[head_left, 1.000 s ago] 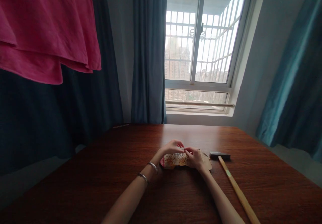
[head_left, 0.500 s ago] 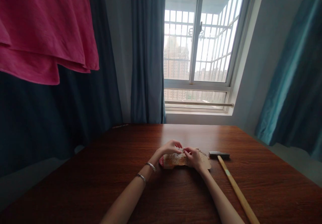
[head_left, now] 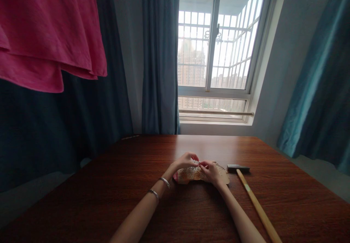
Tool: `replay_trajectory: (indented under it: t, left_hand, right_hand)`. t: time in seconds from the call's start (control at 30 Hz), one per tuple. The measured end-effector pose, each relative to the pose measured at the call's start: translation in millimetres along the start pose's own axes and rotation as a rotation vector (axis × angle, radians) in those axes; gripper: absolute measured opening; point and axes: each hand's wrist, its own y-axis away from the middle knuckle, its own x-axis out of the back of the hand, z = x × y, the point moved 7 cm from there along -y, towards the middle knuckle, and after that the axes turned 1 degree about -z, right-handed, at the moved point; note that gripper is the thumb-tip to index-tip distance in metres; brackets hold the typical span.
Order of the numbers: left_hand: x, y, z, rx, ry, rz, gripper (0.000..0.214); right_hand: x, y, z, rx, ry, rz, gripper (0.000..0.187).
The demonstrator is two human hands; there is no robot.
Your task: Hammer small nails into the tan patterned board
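- High at left, a deep-pink soft cloth point(head_left: 51, 35) hangs before a dark-blue fabric curtain point(head_left: 90, 133).
- Below, a broad reddish-brown wood-grain table point(head_left: 123, 192) spreads toward the right.
- Near centre, the left hand point(head_left: 187, 160), two silver metal bangles point(head_left: 165, 181) behind its wrist, arches over a flat speckled tan board point(head_left: 191, 176), pink at its left end and lying on the table. The fingers bend toward the thumb; whether they grip anything cannot be told.
- Beneath those fingers, thin dark upright bits point(head_left: 192, 169) appear to stand on the board, too small to identify.
- Alongside, the right hand point(head_left: 209, 171) has thumb and finger pinched on a tiny shiny piece point(head_left: 199, 162), close to the left fingertips. Fine work like this likely goes best with wrists low, the piece held straight, the board steadied against sliding and neighbouring bits left unbrushed.
- Behind, a pale-framed window point(head_left: 212, 53) throws glare on the tabletop.
- Farther right, a hammer with dark metal head and pale wooden handle point(head_left: 256, 201) lies apart from the hands.
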Motion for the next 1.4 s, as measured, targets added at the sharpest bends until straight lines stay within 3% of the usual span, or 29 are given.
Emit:
replay_trajectory:
  t: [0.57, 1.1, 1.23, 1.4]
  left_hand:
    - [-7.6, -2.2, 4.8, -0.019, -0.095, 0.093, 0.022]
    - [-12.6, -3.2, 0.8, 0.032, -0.023, 0.073, 0.024]
    - [-13.0, -2.6, 0.2, 0.070, -0.013, 0.064, 0.024]
    - [-14.1, -3.2, -3.3, 0.097, -0.004, 0.058, 0.025]
  right_hand:
    - [4.3, 3.9, -6.1, -0.020, 0.038, 0.004, 0.016]
    - [6.7, 6.7, -10.8, -0.031, 0.081, 0.006, 0.019]
    - [28.1, 6.7, -12.1, -0.055, 0.109, 0.022, 0.020]
    - [84.0, 23.0, -1.4, -0.166, 0.231, 0.138, 0.030]
